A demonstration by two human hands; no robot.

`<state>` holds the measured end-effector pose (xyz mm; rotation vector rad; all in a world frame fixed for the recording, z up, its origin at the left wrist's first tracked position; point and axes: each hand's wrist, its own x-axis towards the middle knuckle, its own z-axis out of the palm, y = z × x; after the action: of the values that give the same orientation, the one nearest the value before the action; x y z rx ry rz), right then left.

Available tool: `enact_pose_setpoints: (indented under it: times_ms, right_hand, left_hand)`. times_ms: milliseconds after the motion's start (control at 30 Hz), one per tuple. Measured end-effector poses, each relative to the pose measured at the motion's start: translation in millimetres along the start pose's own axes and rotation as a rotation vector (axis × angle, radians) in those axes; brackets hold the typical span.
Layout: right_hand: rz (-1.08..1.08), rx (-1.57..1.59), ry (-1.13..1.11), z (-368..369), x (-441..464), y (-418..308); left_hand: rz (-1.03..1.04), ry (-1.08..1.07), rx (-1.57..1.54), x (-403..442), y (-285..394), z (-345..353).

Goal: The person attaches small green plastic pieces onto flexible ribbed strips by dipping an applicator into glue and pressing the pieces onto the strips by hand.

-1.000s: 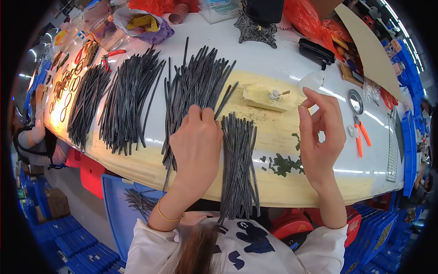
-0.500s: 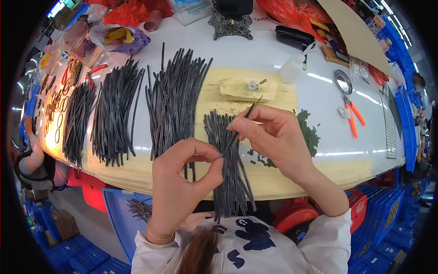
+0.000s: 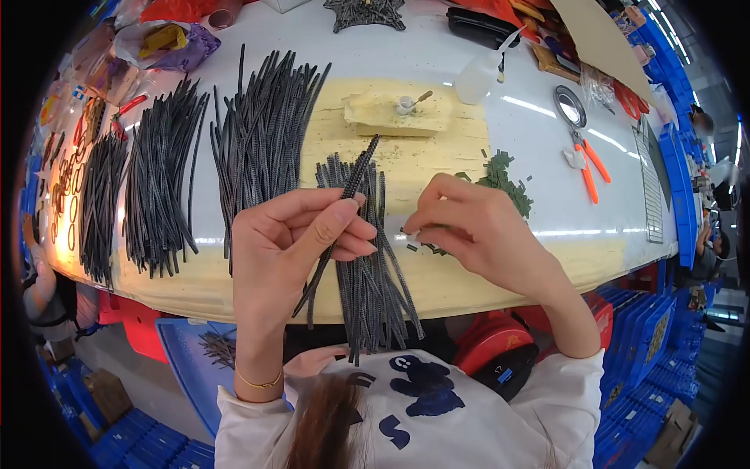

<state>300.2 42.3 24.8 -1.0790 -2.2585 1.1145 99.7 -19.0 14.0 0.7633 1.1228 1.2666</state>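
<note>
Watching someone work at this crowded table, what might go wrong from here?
The bundle of dark strips hangs past the near edge of the table, so a nudge from the left hand might slide some off. The small green pieces lie loose beside the right hand and could scatter. The white cup, on a yellow block, might tip if bumped.

Yellow blocks on the tabletop (image 3: 437,55): one yellow block (image 3: 371,119), taken as datum. Bundles of dark strips (image 3: 269,133): four on the tabletop, three left of the block, one in front; individual strips are too many to count. White cups (image 3: 405,108): one, on the block. Squeeze bottles (image 3: 476,80): one, right of it. Orange-handled pliers (image 3: 587,173): one pair, farther right. Heaps of green pieces (image 3: 512,189): one, front-right. Wearer's hands: two, left hand (image 3: 285,238) front-left, right hand (image 3: 478,228) front-right.
</note>
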Motion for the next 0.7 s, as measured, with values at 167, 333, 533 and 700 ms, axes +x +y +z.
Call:
enact_pose_setpoints:
  times_ms: [167,333,533,700]
  right_hand:
    - [-0.211,-0.288,-0.229,-5,0,14]
    - [-0.192,-0.331,-0.352,-11,11,9]
    - [0.014,0.011,-0.204,-12,8,-6]
    - [0.115,0.429,0.047,4,8,-15]
  left_hand:
    - [-0.046,0.012,-0.007,-1,1,5]
    - [-0.042,0.011,-0.037,-4,5,7]
    - [-0.051,0.001,-0.078,-5,2,9]
    - [-0.059,-0.019,-0.098,-6,1,14]
